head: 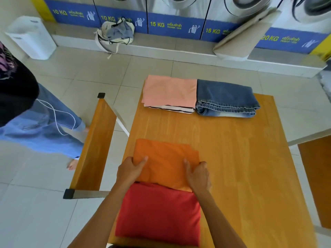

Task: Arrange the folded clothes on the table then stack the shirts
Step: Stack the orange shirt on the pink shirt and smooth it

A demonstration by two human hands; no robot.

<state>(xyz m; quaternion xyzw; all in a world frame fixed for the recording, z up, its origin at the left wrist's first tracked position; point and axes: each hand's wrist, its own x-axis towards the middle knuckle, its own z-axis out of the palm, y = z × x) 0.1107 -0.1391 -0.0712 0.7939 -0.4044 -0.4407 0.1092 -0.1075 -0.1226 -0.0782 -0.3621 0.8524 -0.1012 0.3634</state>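
Observation:
A folded orange shirt (164,160) lies near the front of the wooden table (232,158). My left hand (129,170) grips its left edge and my right hand (198,173) grips its right edge, thumbs on top. Its near edge overlaps a folded red shirt (159,213) that lies closest to me. At the far end, a folded pink shirt (170,90) rests on a striped white and black garment (172,108). Folded blue jeans (225,99) sit right beside that pile.
A wooden bench (95,145) stands left of the table, another bench (315,176) to the right. A person in blue trousers (41,126) stands at the left. Washing machines (179,15) line the far wall, with a laundry bag (116,33) and a white bin (30,36) near them.

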